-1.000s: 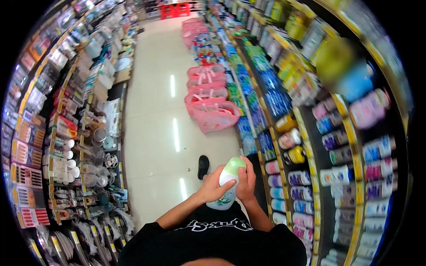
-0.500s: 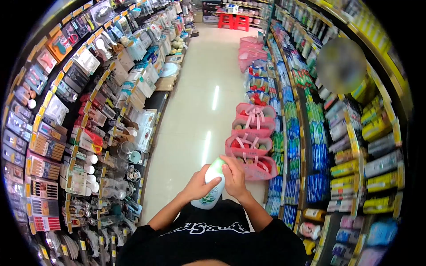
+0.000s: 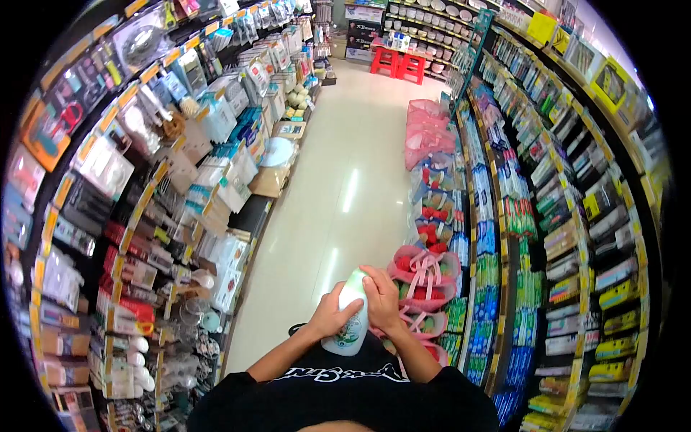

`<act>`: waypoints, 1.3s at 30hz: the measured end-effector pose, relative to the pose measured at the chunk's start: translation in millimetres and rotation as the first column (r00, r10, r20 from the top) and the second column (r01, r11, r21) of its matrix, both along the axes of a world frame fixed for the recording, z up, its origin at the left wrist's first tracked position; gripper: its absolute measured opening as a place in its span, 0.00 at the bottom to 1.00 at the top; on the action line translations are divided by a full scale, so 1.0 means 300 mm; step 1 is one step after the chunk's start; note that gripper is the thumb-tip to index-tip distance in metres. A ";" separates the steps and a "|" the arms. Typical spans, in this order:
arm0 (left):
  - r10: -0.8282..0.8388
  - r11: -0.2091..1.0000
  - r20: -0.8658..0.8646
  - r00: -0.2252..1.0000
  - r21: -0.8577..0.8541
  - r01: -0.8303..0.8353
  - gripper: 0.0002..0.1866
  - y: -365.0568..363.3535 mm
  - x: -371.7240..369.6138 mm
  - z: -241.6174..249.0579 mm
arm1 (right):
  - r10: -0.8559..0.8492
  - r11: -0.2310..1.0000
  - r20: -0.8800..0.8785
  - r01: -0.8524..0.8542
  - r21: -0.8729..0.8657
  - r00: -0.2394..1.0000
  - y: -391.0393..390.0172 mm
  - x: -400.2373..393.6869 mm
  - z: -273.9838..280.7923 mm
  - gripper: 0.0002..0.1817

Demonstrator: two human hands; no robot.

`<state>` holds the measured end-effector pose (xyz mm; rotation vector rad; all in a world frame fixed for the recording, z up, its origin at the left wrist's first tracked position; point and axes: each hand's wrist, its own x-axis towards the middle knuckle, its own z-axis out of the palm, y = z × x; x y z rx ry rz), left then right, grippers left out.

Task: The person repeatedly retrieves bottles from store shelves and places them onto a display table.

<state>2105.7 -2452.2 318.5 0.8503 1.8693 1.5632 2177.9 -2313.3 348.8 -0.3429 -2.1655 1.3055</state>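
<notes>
In front of my black shirt I hold a pale white bottle point(image 3: 348, 334) with a light green top and green print on its lower front. My left hand point(image 3: 330, 315) is wrapped round the bottle's middle, the thumb lying across the front. My right hand point(image 3: 381, 297) is closed over the upper right side, its fingers at the green top point(image 3: 356, 276). The bottle leans slightly, its top pointing away from me. Part of its body is hidden behind my fingers.
Packed kitchenware shelves point(image 3: 209, 137) line the left side. Toothpaste and toothbrush shelves point(image 3: 518, 216) run along the right. Pink gift bags point(image 3: 425, 270) stand on the floor beside them. Pale floor point(image 3: 317, 165) stretches ahead to red stools point(image 3: 398, 65).
My view has tilted up, so the far end of the aisle shows more and the pink bags sit lower. Both hands keep the same hold on the bottle.
</notes>
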 end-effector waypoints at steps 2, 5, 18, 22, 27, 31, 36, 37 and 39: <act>-0.061 0.998 0.050 0.997 -0.014 0.062 0.28 0.117 -0.152 0.032 | -0.056 0.998 0.017 0.056 0.000 0.998 0.109 -0.131 0.013 0.15; -0.133 0.986 0.054 0.990 -0.094 0.138 0.28 0.293 -0.360 0.053 | -0.133 0.989 -0.030 0.131 -0.067 0.991 0.272 -0.313 -0.014 0.16; -0.179 0.979 -0.037 0.983 -0.102 0.174 0.30 1.205 -1.215 0.108 | -0.235 0.830 -0.111 0.140 -0.540 0.966 1.149 -1.165 -0.019 0.22; -0.196 0.975 0.023 0.980 -0.099 0.197 0.29 1.426 -1.453 0.130 | -0.179 0.787 -0.113 0.073 -0.612 0.977 1.377 -1.400 -0.023 0.23; -0.160 0.987 0.020 0.987 -0.016 0.160 0.29 1.694 -1.737 0.076 | -0.165 0.763 -0.173 0.014 -0.647 0.971 1.644 -1.700 -0.055 0.24; -0.123 0.991 -0.093 0.988 0.043 0.127 0.29 1.929 -1.998 0.047 | 0.015 0.696 -0.312 -0.234 -0.679 0.950 1.894 -1.962 -0.074 0.28; -0.016 0.994 -0.362 0.932 0.092 0.053 0.29 2.277 -2.360 0.080 | 0.116 0.733 -0.371 -0.331 -0.594 0.921 2.262 -2.330 -0.039 0.30; 0.000 0.994 -0.408 0.913 0.098 0.044 0.29 2.350 -2.425 0.097 | 0.109 0.710 -0.379 -0.339 -0.618 0.919 2.326 -2.386 -0.023 0.30; 0.041 0.986 -0.525 0.850 0.158 0.050 0.28 2.502 -2.569 0.122 | 0.097 0.661 -0.409 -0.367 -0.655 0.907 2.460 -2.514 0.005 0.30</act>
